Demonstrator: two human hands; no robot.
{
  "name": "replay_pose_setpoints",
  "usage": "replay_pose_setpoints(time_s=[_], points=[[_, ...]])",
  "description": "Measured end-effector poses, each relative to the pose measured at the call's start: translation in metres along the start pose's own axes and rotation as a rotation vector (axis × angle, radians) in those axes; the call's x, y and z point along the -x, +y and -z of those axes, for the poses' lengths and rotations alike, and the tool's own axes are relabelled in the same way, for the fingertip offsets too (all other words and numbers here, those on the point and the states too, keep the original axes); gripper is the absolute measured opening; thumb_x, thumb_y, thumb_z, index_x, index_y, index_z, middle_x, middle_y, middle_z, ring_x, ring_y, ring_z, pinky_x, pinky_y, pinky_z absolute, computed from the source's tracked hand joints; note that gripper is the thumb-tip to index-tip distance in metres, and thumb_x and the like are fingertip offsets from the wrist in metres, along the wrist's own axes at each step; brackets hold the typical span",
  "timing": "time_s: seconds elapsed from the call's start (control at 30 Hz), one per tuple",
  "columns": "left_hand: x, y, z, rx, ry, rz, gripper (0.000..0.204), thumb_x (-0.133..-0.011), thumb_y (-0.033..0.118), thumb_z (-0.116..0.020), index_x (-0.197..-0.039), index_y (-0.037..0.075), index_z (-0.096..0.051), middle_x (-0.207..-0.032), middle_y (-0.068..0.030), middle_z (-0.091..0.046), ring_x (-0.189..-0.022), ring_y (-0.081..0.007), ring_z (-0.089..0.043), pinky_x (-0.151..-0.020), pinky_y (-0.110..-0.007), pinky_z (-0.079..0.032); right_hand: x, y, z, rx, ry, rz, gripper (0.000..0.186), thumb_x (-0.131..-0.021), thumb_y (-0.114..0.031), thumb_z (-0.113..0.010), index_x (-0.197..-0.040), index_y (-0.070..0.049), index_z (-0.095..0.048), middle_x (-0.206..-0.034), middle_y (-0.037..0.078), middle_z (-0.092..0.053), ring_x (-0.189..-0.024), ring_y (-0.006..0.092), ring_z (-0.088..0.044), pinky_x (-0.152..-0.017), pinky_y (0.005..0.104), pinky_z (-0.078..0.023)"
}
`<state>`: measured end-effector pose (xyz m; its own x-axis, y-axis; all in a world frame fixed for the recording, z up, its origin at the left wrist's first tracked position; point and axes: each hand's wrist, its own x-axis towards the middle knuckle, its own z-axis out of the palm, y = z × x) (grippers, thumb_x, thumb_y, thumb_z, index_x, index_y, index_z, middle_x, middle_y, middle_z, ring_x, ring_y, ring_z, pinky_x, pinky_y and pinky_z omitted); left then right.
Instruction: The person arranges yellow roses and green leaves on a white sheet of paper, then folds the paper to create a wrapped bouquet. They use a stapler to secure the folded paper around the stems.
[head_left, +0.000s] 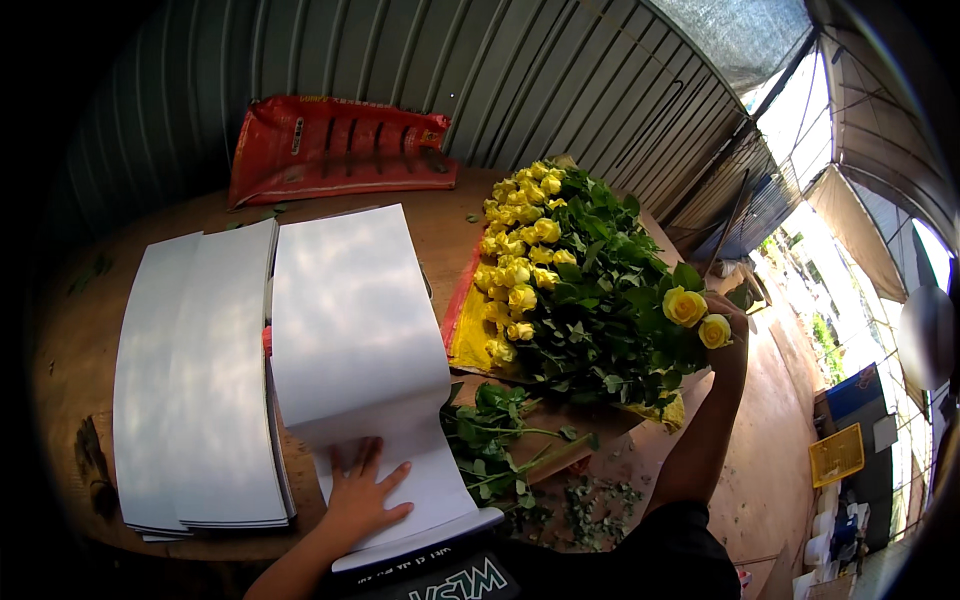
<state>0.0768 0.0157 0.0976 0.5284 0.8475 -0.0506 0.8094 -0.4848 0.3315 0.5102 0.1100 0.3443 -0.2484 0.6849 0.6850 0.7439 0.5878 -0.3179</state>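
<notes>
- Nearest you, at the lower edge, is your dark shirt (620, 562); the near end of a white sheet (445, 490) reaches up against it.
- Your left hand (365, 503) lies palm down on that sheet, fingers spread and grasping nothing; the sheet bends across just beyond your fingertips.
- Left of it on the brown table (70, 360) lies a second white stack (205, 380), its sheets slightly offset, and a dark, crumpled item (95, 465) near the table's left edge.
- Just right of your sheet are loose leafy stems (490, 435), with leaf scraps (600, 510) lower down to their right.
- Your right hand (733, 318) is stretched out to the right, grasping two yellow roses (685, 306) close behind their heads; the blooms and leaves hide most of your fingers.
- Just left of that hand lies the big pile of yellow roses (515, 270), heads to the left, leaves to the right, on a yellow-and-red sheet (468, 345).
- Farther back, a red bag (340, 150) leans by the ribbed wall (400, 55).
- Far right stands a yellow crate (837, 456).
</notes>
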Motion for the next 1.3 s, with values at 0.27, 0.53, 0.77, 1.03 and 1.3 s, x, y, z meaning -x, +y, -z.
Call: replay_pose_setpoints(time_s=[0.27, 0.53, 0.77, 1.03, 1.3], points=[[0.004, -0.004, -0.002, -0.006, 0.05, -0.002, 0.059, -0.073, 0.056, -0.049, -0.124, 0.027, -0.044, -0.137, -0.0193, -0.021, -0.131, -0.0305, -0.011, -0.095, -0.066, -0.002, -0.014, -0.04, 0.027, 0.017, -0.134, 0.028, 0.024, -0.061, -0.004, -0.066, -0.084, 0.001, -0.062, -0.084, 0.013, -0.062, -0.075, 0.0219, -0.061, -0.068, 0.0278, -0.046], [0.003, -0.003, -0.005, 0.001, 0.09, -0.03, 0.059, -0.073, 0.055, -0.049, -0.124, 0.026, -0.044, -0.137, -0.0191, -0.02, -0.13, -0.0309, -0.011, -0.094, -0.066, -0.004, 0.016, 0.11, 0.039, 0.383, 0.517, -0.507, 0.029, -0.076, -0.023, -0.065, -0.088, 0.003, -0.062, -0.081, 0.009, -0.063, -0.074, 0.0153, -0.057, -0.065, 0.0288, -0.043], [0.01, -0.008, -0.006, -0.029, 0.063, 0.008, 0.06, -0.075, 0.057, -0.046, -0.127, 0.028, -0.04, -0.139, -0.0187, -0.018, -0.131, -0.0305, -0.01, -0.094, -0.066, -0.004, -0.001, -0.008, 0.093, 0.41, 1.028, -0.365, 0.036, -0.073, -0.023, -0.069, -0.092, 0.006, -0.06, -0.09, 0.01, -0.063, -0.075, 0.0188, -0.061, -0.068, 0.0287, -0.047], [0.009, -0.007, -0.006, -0.045, 0.043, 0.002, 0.059, -0.076, 0.057, -0.044, -0.128, 0.029, -0.039, -0.139, -0.0179, -0.017, -0.131, -0.0299, -0.01, -0.094, -0.066, -0.002, -0.018, -0.076, -0.004, 0.598, 0.122, -0.412, 0.031, -0.071, -0.02, -0.069, -0.09, 0.002, -0.059, -0.077, 0.016, -0.061, -0.07, 0.0257, -0.061, -0.066, 0.0331, -0.046], [0.003, -0.005, -0.007, -0.025, 0.063, -0.01, 0.059, -0.075, 0.056, -0.046, -0.127, 0.029, -0.039, -0.14, -0.0168, -0.016, -0.131, -0.0292, -0.01, -0.094, -0.066, -0.001, 0.095, 0.1, -0.01, 1.084, -0.289, -1.072, 0.036, -0.072, -0.034, -0.064, -0.096, -0.007, -0.061, -0.094, 0.016, -0.061, -0.089, 0.0312, -0.058, -0.076, 0.0398, -0.046]])
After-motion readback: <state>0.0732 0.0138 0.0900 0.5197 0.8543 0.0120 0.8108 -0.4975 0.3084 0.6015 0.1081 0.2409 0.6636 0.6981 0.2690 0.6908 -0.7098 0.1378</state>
